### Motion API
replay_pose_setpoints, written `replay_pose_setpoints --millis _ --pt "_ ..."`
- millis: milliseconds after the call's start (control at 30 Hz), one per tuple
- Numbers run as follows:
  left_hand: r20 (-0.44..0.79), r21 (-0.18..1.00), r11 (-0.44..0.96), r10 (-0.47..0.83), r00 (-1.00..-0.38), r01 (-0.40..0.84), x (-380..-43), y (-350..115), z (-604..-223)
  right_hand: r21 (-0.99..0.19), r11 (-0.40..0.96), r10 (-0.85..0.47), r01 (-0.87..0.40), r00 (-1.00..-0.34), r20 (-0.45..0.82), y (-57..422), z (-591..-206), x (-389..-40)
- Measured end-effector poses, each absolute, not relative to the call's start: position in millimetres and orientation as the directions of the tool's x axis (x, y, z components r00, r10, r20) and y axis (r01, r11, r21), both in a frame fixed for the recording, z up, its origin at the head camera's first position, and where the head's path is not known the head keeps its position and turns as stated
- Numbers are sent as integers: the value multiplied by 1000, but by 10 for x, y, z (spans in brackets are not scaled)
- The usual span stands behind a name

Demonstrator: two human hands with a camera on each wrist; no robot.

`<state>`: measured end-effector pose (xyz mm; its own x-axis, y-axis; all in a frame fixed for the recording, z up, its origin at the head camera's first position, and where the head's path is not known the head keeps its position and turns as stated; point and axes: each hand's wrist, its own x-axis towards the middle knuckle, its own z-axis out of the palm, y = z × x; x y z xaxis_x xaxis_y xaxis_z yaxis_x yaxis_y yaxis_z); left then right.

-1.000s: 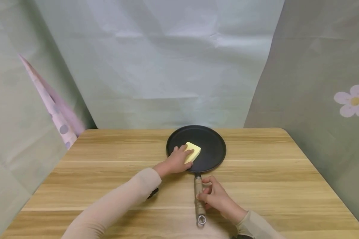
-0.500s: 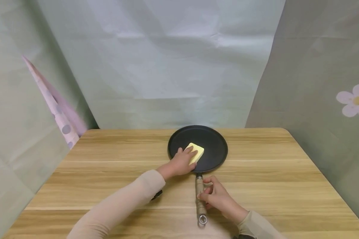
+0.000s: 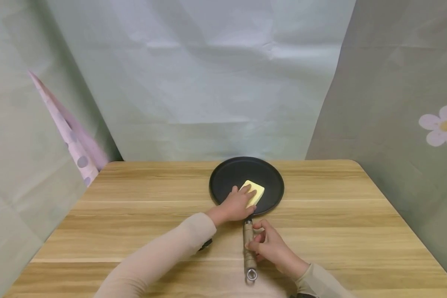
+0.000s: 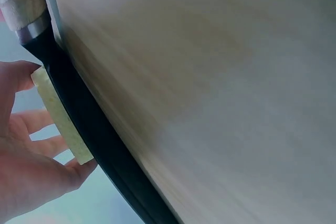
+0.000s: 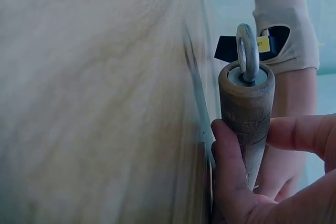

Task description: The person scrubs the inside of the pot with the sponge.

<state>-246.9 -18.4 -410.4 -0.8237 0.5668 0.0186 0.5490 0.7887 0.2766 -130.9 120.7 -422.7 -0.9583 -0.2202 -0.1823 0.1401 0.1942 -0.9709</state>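
A round black frying pan (image 3: 227, 171) lies on the wooden table, its wooden handle (image 3: 250, 261) pointing toward me. On the near part of the pan, my left hand (image 3: 235, 207) holds a yellow sponge (image 3: 258, 191) with spread fingers over it. The left wrist view shows the thumb and little finger at opposite ends of the sponge (image 4: 62, 115), which sits flat against the pan (image 4: 105, 135). My right hand (image 3: 273, 249) pinches the handle (image 5: 247, 106) between thumb and fingers, just below its metal end ring (image 5: 248, 51). The left palm hides part of the sponge.
The wood-grain table (image 3: 141, 182) extends to both sides of the pan. A pale green cloth backdrop (image 3: 216, 82) hangs behind its far edge, with a flower print (image 3: 446, 125) at right and a pink dotted fold (image 3: 74, 145) at left.
My left hand has slid the sponge to the right across the pan and slightly nearer to me. The right hand keeps its hold, and the pan stays almost in place.
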Motion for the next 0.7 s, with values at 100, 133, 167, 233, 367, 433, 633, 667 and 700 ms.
replay_pose_setpoints --millis 100,133,167,233,367,433,633,667,700 --pt "25 272 779 581 -813 565 -2469 -109 -4099 -971 195 -216 140 -959 -181 1215 -4226 -1307" --pt "28 268 776 587 -809 572 -2473 -83 -4101 -970 197 -216 139 -959 -181 1218 -4225 -1306" --pt "29 271 771 591 -806 576 -2477 -58 -4099 -970 197 -215 140 -960 -182 1221 -4224 -1304" --pt "30 275 764 599 -800 583 -2494 -8 -4098 -972 192 -218 138 -959 -179 1224 -4227 -1303" --pt "39 288 743 621 -783 604 -2559 81 -4101 -975 179 -225 136 -958 -175 1223 -4239 -1306" --pt "54 295 726 636 -770 621 -2597 108 -4109 -976 169 -229 139 -957 -176 1219 -4248 -1307" --pt "106 345 690 645 -757 636 -2665 84 -4159 -976 155 -230 156 -955 -189 1200 -4271 -1311" --pt "114 350 689 641 -759 635 -2669 72 -4165 -975 157 -228 157 -955 -191 1201 -4275 -1312" --pt "118 358 689 636 -763 630 -2671 59 -4169 -974 159 -227 159 -955 -192 1203 -4277 -1313"
